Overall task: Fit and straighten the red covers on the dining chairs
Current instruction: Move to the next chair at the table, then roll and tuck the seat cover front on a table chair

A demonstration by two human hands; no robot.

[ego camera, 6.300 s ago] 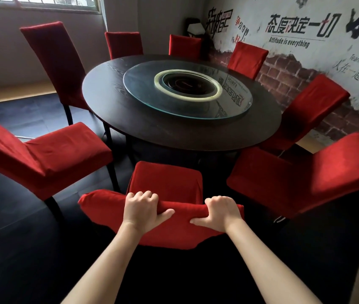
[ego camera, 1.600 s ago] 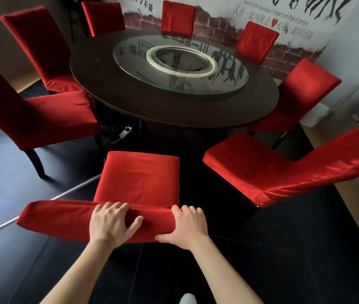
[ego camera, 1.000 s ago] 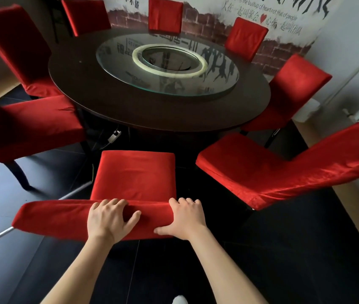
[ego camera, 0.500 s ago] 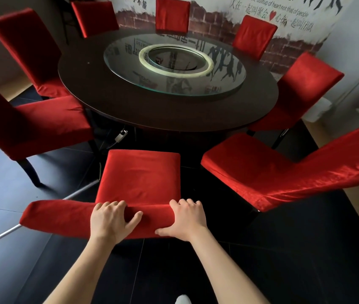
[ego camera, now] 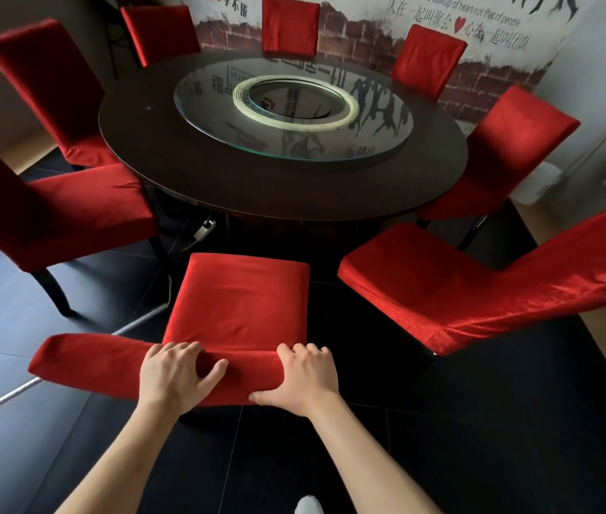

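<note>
A red fabric-covered chair (ego camera: pixel 53 213) stands at the left edge of the round dark wooden bench (ego camera: pixel 168 168). At the bench's near edge, the red stretch cover (ego camera: pixel 238 298) sits over the nearest dining chair, backrest top toward the camera. The left hand (ego camera: pixel 175 372) grips that covered top, fingers curled over it, thumb spread on the fabric. The right hand (ego camera: pixel 305 376) clasps its right end likewise. Another red-covered chair (ego camera: pixel 479 287) stands at the right.
</note>
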